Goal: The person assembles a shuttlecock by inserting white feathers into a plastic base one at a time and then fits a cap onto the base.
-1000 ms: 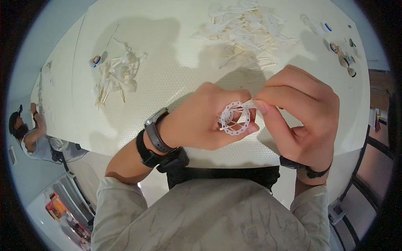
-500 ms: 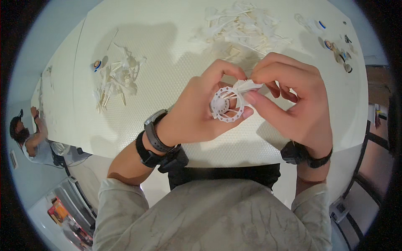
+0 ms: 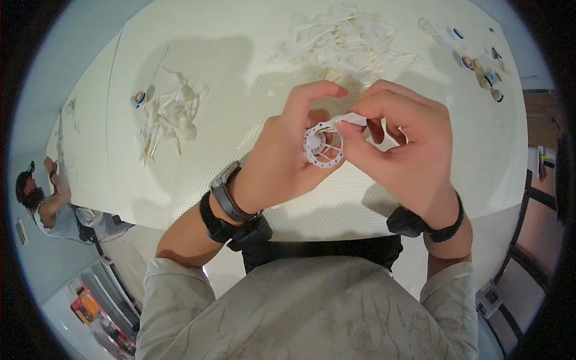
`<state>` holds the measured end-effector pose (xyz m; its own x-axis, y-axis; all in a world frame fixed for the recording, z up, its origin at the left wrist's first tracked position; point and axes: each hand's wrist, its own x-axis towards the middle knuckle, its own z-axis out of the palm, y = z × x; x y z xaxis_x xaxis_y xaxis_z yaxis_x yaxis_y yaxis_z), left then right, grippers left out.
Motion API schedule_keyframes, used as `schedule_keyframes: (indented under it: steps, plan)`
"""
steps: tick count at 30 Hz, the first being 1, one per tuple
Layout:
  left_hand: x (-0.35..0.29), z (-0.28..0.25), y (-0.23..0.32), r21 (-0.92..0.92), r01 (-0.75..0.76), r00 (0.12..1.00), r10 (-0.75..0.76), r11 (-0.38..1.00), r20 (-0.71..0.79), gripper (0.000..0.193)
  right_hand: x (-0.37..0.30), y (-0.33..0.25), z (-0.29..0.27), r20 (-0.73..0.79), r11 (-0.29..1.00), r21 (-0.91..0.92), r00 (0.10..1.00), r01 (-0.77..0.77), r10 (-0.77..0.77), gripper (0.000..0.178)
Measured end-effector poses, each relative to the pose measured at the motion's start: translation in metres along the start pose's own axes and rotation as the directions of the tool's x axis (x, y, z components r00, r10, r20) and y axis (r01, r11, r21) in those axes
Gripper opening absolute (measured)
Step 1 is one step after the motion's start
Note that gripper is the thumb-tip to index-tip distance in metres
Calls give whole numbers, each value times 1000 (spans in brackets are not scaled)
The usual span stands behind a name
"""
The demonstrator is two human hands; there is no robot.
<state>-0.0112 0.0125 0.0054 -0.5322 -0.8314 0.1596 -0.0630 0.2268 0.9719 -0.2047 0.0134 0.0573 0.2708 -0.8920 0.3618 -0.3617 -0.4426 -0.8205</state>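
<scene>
In my left hand point(image 3: 282, 150) is a white plastic frame point(image 3: 326, 166), with a wide ring full of small holes, thin struts and a smaller perforated disc behind. My left fingers and thumb wrap round it from the left, while the index finger arches free above. My right hand point(image 3: 408, 135) pinches a white feather point(image 3: 352, 118) between thumb and index finger. The feather lies against the upper right edge of the ring; whether its stem sits in a hole is hidden by my right thumb.
Feathers with pale stems lie in a large pile point(image 3: 345, 45) at the back and a smaller pile point(image 3: 174, 114) on the left. A blue-edged round piece point(image 3: 140, 98) sits by the left pile; several small round parts point(image 3: 485, 79) lie far right. Another person point(image 3: 48, 201) works far left.
My right hand has moved left and slightly down with the feather, closer to the frame. My left index finger has lifted away from the feather. The frame has shifted slightly left and turned.
</scene>
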Motion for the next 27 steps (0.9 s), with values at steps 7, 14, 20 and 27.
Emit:
schedule_keyframes:
  steps: [7,14,20,27]
  plan:
    - [0,0,7,181,-31,994,49,983,-95,76,-2,6,6,-83,998,-39,996,41,-44,15]
    - [-2,-2,15,53,111,986,-104,992,-127,30,23,28,-30,-75,979,-198,995,53,-69,19]
    - [-3,-2,13,14,158,974,-153,987,-166,10,30,88,-45,-176,813,-579,983,-62,-50,24]
    - [1,-3,20,94,142,983,-129,985,-133,12,32,93,-30,-102,764,-645,993,-23,-57,20]
